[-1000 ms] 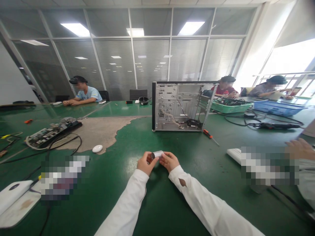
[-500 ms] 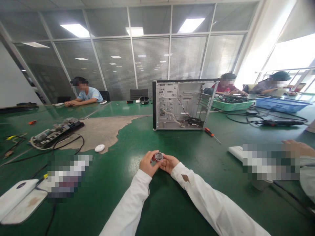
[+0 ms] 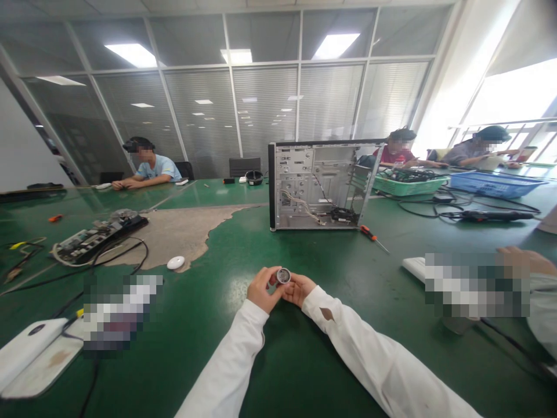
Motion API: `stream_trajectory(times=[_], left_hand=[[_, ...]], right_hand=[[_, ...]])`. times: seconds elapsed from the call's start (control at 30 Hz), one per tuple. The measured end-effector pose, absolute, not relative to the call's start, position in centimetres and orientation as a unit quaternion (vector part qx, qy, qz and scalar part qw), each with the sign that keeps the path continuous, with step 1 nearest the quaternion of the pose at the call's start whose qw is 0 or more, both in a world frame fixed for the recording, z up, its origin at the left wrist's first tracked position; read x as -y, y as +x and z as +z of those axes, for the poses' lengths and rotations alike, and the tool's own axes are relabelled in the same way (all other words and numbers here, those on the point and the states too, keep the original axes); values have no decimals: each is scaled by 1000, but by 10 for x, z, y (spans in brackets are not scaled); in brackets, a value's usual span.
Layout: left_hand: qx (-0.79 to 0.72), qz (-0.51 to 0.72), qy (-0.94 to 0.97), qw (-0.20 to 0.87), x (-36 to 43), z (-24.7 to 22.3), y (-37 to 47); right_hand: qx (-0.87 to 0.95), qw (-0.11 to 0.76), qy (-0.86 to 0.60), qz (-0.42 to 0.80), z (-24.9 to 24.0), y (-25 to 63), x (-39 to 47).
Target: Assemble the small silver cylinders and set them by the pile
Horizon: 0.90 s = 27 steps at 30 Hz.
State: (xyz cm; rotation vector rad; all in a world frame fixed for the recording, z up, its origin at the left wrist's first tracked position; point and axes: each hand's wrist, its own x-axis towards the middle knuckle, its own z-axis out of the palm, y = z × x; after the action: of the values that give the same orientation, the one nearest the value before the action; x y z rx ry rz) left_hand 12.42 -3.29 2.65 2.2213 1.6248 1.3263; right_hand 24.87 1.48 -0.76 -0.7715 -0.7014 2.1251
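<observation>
Over the green table (image 3: 209,325) I hold a small round cylinder (image 3: 284,276), its pale metallic rim and greyish end turned up towards me. My left hand (image 3: 263,290) is closed on it from the left, thumb and fingers pinching its side. From the right, my right hand (image 3: 300,288) also grips it with bent fingers. What kind of thing the cylinder is, I cannot make out. Beyond my hands stands an opened computer case (image 3: 322,186) with cables inside. An orange-handled screwdriver (image 3: 369,233) lies at its lower right corner.
A circuit board assembly (image 3: 102,235) with cables lies at left, near a white round lid-like piece (image 3: 176,263). Green (image 3: 409,184) and blue (image 3: 496,184) baskets stand back right among black cords. Another person's hand (image 3: 526,259) is at the right edge. Several people sit around the table.
The cylinder has shifted slightly to the right and up between my fingers, its end tilting a little. Both hands stay nearly in place. The whole view has moved slightly.
</observation>
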Motion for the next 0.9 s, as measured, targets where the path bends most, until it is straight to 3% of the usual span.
stream_trajectory(times=[0.57, 0.9], left_hand=[[-586, 502, 620, 139, 22, 15, 122], [-638, 495, 571, 149, 15, 7, 116]], right_hand=[[244, 386, -283, 843, -6, 247, -12], [331, 518, -296, 731, -11, 237, -3]])
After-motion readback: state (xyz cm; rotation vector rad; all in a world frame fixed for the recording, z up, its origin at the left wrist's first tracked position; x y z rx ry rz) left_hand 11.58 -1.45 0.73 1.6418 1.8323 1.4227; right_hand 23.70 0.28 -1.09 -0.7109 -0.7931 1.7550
